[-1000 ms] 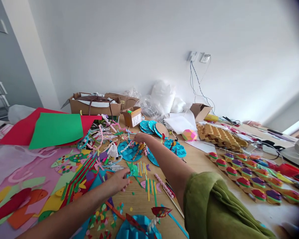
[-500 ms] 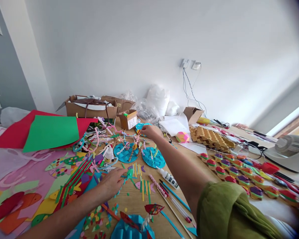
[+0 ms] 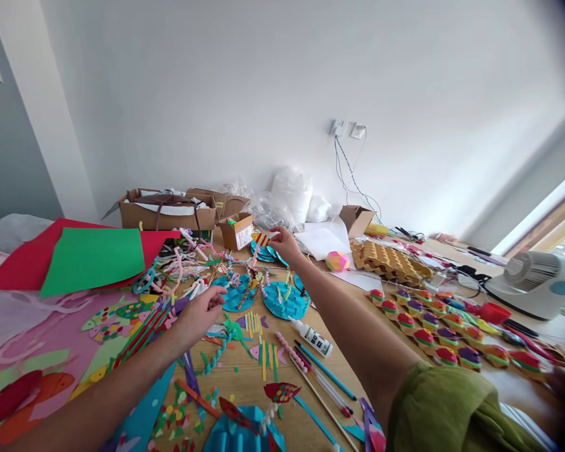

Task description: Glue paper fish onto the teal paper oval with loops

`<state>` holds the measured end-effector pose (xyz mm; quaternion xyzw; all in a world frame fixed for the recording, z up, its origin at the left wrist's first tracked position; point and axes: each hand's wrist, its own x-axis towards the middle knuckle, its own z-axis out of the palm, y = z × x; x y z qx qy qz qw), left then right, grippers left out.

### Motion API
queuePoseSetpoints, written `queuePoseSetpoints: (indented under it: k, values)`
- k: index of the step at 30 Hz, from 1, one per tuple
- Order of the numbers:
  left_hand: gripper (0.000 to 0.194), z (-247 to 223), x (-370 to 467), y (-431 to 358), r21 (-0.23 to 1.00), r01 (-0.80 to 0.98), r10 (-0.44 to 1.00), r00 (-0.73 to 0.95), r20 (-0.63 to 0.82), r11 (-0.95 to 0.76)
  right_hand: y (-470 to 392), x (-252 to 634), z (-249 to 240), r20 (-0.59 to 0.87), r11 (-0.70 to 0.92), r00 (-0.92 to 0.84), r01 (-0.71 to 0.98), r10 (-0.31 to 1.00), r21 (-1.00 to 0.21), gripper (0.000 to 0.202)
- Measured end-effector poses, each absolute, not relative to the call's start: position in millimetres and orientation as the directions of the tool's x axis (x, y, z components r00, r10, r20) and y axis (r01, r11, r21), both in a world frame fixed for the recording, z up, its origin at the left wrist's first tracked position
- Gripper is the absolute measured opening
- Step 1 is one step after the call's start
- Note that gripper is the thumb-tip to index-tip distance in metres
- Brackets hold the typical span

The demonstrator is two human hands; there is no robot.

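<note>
Our right hand (image 3: 286,243), frame centre, pinches a small striped paper fish (image 3: 262,238) above the blue discs (image 3: 282,299); stretched forearm risks sweeping the glue bottle (image 3: 313,336) and pens below. Left hand (image 3: 198,314), fingers loosely spread and empty, hovers over pipe-cleaner clutter. Small box label (image 3: 243,237): unreadable.

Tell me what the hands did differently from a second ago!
The right hand lifted away from the blue paper discs and now pinches a small striped yellow paper fish up in the air. The left hand came up off the green paper star and hovers open, fingers spread. The white glue bottle and painted egg-carton cups lie as before.
</note>
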<state>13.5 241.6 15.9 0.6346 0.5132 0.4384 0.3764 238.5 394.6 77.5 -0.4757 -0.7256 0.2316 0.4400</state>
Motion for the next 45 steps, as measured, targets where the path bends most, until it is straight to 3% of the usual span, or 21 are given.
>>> queuePoseSetpoints:
  k: [6,12,16,21,25,31,40,45]
  values:
    - [0.037,46,18,237,0.96,0.207,0.982,0.039,0.187,-0.191,367,225,102,0.451,0.485,-0.179,0.308,0.875,-0.819,0.035]
    - [0.045,86,29,227,0.961,0.126,0.969,0.024,0.245,-0.246,319,201,132,0.451,0.515,-0.306,0.175,0.839,-0.839,0.034]
    - [0.037,104,33,219,0.951,0.084,0.954,0.063,0.294,-0.299,286,190,153,0.489,0.559,-0.435,0.041,0.756,-0.828,0.034]
    - [0.028,115,31,199,0.946,0.041,0.944,0.093,0.318,-0.322,244,190,174,0.501,0.572,-0.459,0.018,0.734,-0.82,0.031]
    - [0.03,121,26,174,0.955,0.031,0.951,0.107,0.289,-0.294,212,201,178,0.486,0.536,-0.343,0.061,0.804,-0.842,0.021]
    - [0.028,131,19,148,0.975,-0.072,0.963,0.154,0.221,-0.212,176,215,162,0.29,0.363,-0.292,0.238,0.912,-0.901,0.007]
    - [0.023,136,20,146,0.963,-0.097,0.913,0.306,0.268,-0.25,135,217,156,0.18,0.258,-0.271,0.288,0.946,-0.922,0.007]
    - [0.025,126,16,157,0.983,-0.027,0.916,0.359,0.181,-0.184,144,235,149,0.096,0.146,-0.145,0.392,0.985,-0.908,0.004]
